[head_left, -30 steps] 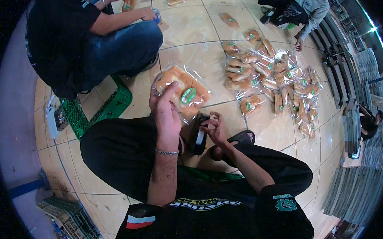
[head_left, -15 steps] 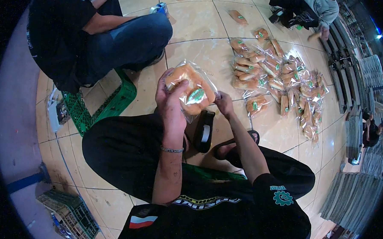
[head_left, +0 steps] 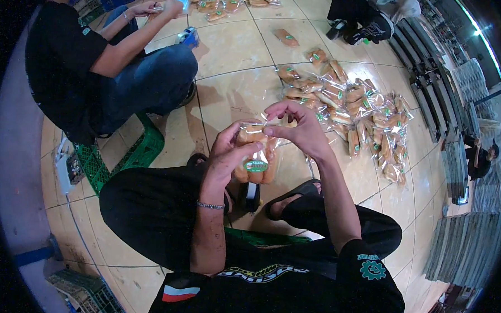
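Note:
In front of my knees my left hand [head_left: 223,153] grips a clear bag of bread rolls [head_left: 270,165], golden brown with a green oval label facing up. The thumb lies across its front. At the bag's upper end my right hand [head_left: 304,133] has its curled thumb and fingers on the gathered plastic; the exact pinch is small and partly hidden. Below the bread, a black tape dispenser [head_left: 250,198] stands on the tiles between my feet, partly covered by the bag and my hand.
Many bagged breads [head_left: 351,104] lie heaped to the right, with one bagged bread [head_left: 285,37] apart. At left a person [head_left: 112,73] sits by a green crate [head_left: 133,153], near another tape dispenser [head_left: 188,37]. Another person [head_left: 367,11] crouches far right, beside stacked trays [head_left: 426,76].
The bread bag has come lower and turned, its label still showing. My right hand has risen from the bag's right side to its upper end. The view has shifted, showing more of the far floor.

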The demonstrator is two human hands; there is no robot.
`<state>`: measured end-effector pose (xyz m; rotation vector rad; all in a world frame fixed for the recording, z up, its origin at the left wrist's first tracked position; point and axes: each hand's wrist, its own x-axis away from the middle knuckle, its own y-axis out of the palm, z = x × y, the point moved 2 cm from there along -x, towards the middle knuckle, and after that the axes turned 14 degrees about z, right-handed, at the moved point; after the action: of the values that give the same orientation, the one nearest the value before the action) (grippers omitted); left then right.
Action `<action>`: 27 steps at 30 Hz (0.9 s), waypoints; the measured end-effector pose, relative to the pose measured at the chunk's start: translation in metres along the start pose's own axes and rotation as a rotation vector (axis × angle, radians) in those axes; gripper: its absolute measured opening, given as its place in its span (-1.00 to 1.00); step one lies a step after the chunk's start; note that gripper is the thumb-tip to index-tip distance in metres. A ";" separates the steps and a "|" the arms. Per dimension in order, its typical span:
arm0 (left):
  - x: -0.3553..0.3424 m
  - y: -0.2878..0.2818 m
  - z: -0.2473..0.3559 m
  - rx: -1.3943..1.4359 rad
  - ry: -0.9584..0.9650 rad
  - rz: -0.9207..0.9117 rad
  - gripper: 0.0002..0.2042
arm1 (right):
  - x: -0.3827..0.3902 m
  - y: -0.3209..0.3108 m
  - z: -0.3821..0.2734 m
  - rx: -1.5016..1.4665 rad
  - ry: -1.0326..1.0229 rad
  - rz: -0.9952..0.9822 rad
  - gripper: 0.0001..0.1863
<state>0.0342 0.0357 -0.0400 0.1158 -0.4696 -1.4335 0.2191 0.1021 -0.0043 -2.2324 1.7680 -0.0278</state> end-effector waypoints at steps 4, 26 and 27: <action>0.006 0.000 0.010 -0.116 0.092 -0.081 -0.58 | 0.009 0.000 -0.005 -0.290 0.266 -0.009 -0.75; 0.034 0.006 0.034 -0.400 0.431 -0.058 -0.21 | 0.018 -0.015 -0.017 0.249 0.058 -0.636 -0.71; 0.033 0.005 0.035 -0.404 0.435 -0.062 -0.21 | 0.015 -0.017 -0.001 0.332 0.119 -0.850 -0.70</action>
<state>0.0275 0.0117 0.0009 0.1131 0.1837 -1.4853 0.2392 0.0907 -0.0015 -2.5573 0.6628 -0.5864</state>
